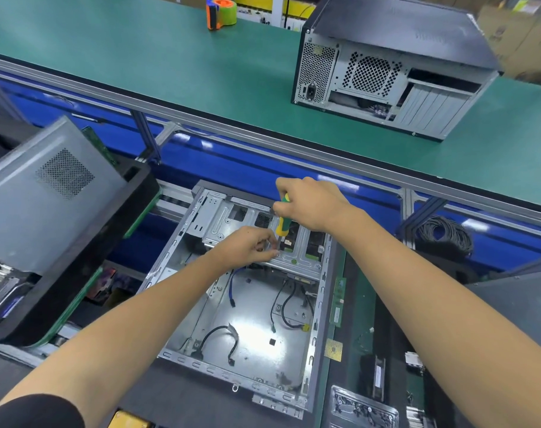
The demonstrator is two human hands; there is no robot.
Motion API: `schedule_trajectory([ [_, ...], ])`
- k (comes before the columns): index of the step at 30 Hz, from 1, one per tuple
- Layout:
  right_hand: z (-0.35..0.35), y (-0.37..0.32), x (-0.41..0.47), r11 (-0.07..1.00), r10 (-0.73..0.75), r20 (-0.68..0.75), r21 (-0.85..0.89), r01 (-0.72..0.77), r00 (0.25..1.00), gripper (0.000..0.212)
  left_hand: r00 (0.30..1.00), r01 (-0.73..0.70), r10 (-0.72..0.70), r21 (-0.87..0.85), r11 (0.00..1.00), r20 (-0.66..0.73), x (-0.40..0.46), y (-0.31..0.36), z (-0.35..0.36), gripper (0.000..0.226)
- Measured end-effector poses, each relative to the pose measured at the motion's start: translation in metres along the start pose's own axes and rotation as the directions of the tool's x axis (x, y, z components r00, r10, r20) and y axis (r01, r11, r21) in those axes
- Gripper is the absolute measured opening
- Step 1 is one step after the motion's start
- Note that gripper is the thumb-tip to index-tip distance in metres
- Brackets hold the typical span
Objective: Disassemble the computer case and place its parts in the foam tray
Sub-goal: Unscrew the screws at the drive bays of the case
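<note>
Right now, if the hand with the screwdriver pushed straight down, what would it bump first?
Probably the metal drive bracket: the right hand aims the screwdriver down at it, beside the left hand's fingers. Depth is unclear.

screwdriver [283, 224] tip hidden behind the left hand [247, 245]; foam tray [77, 264] cut off at left edge

Two bare forearms, left hand [247, 244] and right hand [309, 203] ungloved, black short sleeve [31, 412] at left upper arm
</note>
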State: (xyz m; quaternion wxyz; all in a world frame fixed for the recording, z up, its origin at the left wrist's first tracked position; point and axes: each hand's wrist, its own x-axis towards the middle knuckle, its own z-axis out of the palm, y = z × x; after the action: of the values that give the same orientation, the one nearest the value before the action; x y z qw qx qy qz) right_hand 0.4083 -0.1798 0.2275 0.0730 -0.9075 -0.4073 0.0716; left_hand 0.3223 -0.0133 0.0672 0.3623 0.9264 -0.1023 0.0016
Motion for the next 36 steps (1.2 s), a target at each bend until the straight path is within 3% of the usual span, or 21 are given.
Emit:
schedule_trajectory([
  [23, -0.007, -0.011, 0.0, 0.999, -0.018, 0.046, -0.035, 0.019, 0.999, 0.024, 0.999, -0.029, 0.029, 0.001, 1.0, -0.019, -0.001, -0.002, 0.001, 0.015],
  [30, -0.016, -0.023, -0.001, 0.993, -0.121, 0.229, 0.032, 0.117, 0.966, 0.011, 0.999, 0.008, -0.01, -0.052, 0.999, -0.041, -0.001, -0.005, 0.002, 0.022],
  [36, -0.022, -0.029, -0.004, 0.986, -0.164, 0.353, 0.028, 0.164, 0.921, 0.022, 0.999, 0.013, -0.018, -0.101, 0.995, -0.049, -0.001, -0.002, 0.002, 0.023],
])
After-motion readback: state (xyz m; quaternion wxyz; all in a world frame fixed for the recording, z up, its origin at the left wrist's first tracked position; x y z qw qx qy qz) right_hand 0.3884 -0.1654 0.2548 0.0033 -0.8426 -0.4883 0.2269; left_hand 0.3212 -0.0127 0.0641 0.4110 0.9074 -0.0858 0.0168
